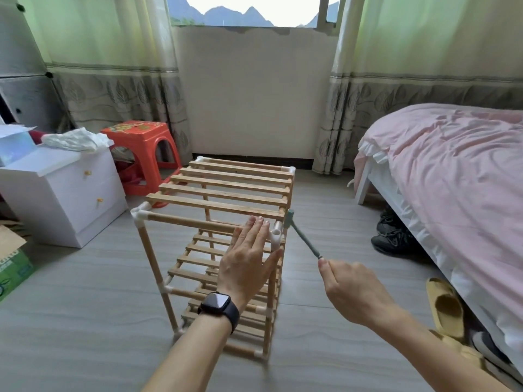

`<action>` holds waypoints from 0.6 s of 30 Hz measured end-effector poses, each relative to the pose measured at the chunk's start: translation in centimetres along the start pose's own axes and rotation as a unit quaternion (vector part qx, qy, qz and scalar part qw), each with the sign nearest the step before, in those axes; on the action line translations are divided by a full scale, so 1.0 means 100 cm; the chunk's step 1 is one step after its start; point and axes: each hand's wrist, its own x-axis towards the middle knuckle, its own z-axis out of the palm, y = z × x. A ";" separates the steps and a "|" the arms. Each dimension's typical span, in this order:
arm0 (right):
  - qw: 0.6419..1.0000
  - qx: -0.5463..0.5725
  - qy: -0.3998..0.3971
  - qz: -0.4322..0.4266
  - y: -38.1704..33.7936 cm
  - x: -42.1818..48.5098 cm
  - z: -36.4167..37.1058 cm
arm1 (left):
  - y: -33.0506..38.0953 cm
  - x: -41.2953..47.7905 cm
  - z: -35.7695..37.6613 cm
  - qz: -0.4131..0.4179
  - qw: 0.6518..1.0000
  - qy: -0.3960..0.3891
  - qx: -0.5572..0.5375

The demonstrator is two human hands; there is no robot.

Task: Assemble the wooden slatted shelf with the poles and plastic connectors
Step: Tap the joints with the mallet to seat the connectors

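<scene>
A wooden slatted shelf (223, 193) is shown upright on the grey floor (85, 292), between a white cabinet (65, 199) and a pink bed (452, 171). The left hand (249, 258) is laid flat, fingers straight, on its top front pole (186, 221) beside a white connector (276, 236). A small hammer (304, 236) is gripped by the right hand (351, 290), head near that corner

One wide-angle camera rides on the person's head and looks forward and down across the floor toward the window (240, 9) wall at the top of the frame. It sits close: the left hand (249, 258) and right hand (351, 290) reach in from the bottom edge, the shelf (226, 193) fills the centre, and the bed (452, 165) and white cabinet (70, 199) curve away at the right and left edges.
</scene>
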 end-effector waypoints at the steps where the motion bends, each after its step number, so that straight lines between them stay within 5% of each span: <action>1: 0.999 -0.037 -0.010 -0.009 0.000 0.000 0.001 | 0.001 -0.002 0.004 0.001 1.000 0.017 0.006; 3: 0.998 -0.057 -0.012 -0.037 0.004 0.001 0.001 | 0.001 -0.004 0.008 0.003 0.999 0.043 0.016; 8: 0.983 0.151 0.103 -0.021 -0.003 0.000 -0.016 | 0.001 -0.009 0.014 0.001 0.996 0.058 0.070; 11: 0.981 0.193 0.036 0.011 -0.006 -0.001 -0.012 | 0.000 -0.010 0.016 -0.033 0.996 0.063 0.062; 13: 0.995 0.095 -0.012 0.026 -0.003 0.001 -0.010 | -0.002 -0.010 0.015 -0.057 0.994 0.068 0.065; 16: 0.968 0.228 0.101 -0.038 -0.011 0.000 -0.029 | 0.000 -0.013 0.014 -0.070 0.992 0.081 0.073; 18: 0.920 0.316 0.208 -0.107 -0.017 -0.001 -0.032 | 0.005 -0.012 0.016 -0.087 0.990 0.087 0.065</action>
